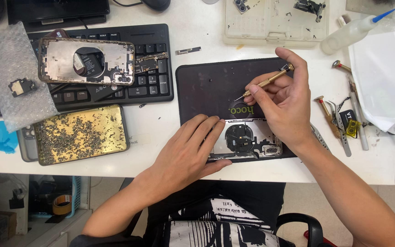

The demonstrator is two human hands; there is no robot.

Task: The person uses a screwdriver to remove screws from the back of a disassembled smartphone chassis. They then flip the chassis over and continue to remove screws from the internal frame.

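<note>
An opened phone housing (252,139) lies at the near edge of a black work mat (206,87). My left hand (190,153) rests flat on the housing's left part, with the thumb along its near edge. Pinched in the fingers of my right hand (284,98) is a brass precision screwdriver (268,82). Its tip hovers over the mat just above the housing.
A second opened phone frame (88,61) sits on a black keyboard (154,82). A gold tray (81,135) holds several tiny screws. Bubble wrap (5,68) lies at left. Screwdrivers and tweezers (341,123) lie at right beside white paper (380,82), a bottle (350,32) and a parts box (275,20).
</note>
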